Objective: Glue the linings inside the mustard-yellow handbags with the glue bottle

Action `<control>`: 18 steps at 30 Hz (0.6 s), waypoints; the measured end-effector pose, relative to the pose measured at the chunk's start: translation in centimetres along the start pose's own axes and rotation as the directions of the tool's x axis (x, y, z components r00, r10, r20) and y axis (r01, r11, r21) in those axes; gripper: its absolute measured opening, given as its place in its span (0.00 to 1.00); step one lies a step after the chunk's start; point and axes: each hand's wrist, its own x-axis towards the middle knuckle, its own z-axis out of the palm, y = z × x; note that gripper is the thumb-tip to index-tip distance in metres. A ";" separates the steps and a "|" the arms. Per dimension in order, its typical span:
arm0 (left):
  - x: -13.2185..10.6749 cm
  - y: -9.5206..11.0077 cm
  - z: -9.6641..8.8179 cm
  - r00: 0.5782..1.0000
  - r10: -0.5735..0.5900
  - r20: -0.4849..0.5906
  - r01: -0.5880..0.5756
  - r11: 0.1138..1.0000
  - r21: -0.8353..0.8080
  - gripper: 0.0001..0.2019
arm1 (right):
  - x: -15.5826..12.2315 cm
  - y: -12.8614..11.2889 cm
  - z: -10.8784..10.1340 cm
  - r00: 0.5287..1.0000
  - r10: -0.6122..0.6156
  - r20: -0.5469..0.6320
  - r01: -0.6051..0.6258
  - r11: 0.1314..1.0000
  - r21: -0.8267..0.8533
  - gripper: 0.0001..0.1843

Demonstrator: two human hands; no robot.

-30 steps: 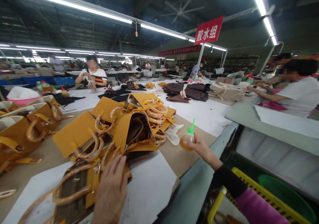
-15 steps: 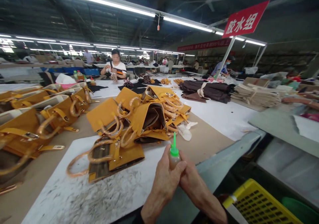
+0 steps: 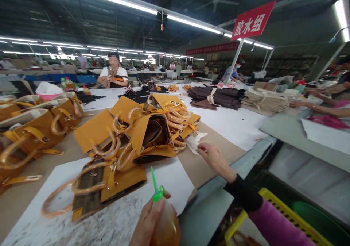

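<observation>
My left hand (image 3: 149,218) is wrapped around a squeeze bottle (image 3: 166,224) of amber liquid, probably glue, with a green cap and a long thin green nozzle pointing up. Out over the table, my right hand (image 3: 213,158) has its fingertips pinched together at the near edge of a crumpled white tissue (image 3: 194,141). In front of my left hand, a mustard-yellow handbag (image 3: 127,180) with plastic-wrapped handles lies on its side on stained white paper (image 3: 109,216). More yellow handbags (image 3: 147,133) are heaped behind it, one with its mouth facing me.
Yellow bags (image 3: 35,129) stand in rows at left. Beyond the heap lie tied dark brown pieces (image 3: 218,97) and a beige stack (image 3: 265,99). A yellow basket (image 3: 287,216) sits low at right. A co-worker (image 3: 112,74) stands across the table; another person's arms (image 3: 325,109) reach in at right.
My right hand has left the bottle and moved forward and right to the tissue. My left hand keeps the bottle, lower and further left. The view has turned slightly right.
</observation>
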 end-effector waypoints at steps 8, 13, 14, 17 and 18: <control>-0.5 -0.6 -0.5 0.998 -0.011 0.060 0.013 0.999 -0.035 0.29 | 7.8 3.3 4.7 0.993 0.109 0.046 -0.107 0.993 -0.044 0.12; -1.7 -0.5 -1.4 1.000 -0.011 0.028 0.012 1.000 -0.026 0.29 | 4.8 4.4 4.1 0.985 0.159 0.071 -0.163 0.986 0.043 0.05; -2.0 -0.3 -1.5 0.999 -0.015 0.030 0.016 0.999 -0.030 0.29 | 3.8 4.5 3.5 0.984 0.157 0.079 -0.163 0.984 0.075 0.06; -2.9 0.1 -1.5 0.999 -0.011 0.042 0.011 1.000 -0.019 0.27 | 0.2 3.7 1.4 0.983 0.151 0.107 -0.169 0.969 0.180 0.17; -3.1 0.2 -1.4 0.999 -0.001 0.046 0.001 1.000 -0.004 0.27 | -1.0 3.1 0.8 0.981 0.148 0.122 -0.173 0.958 0.227 0.21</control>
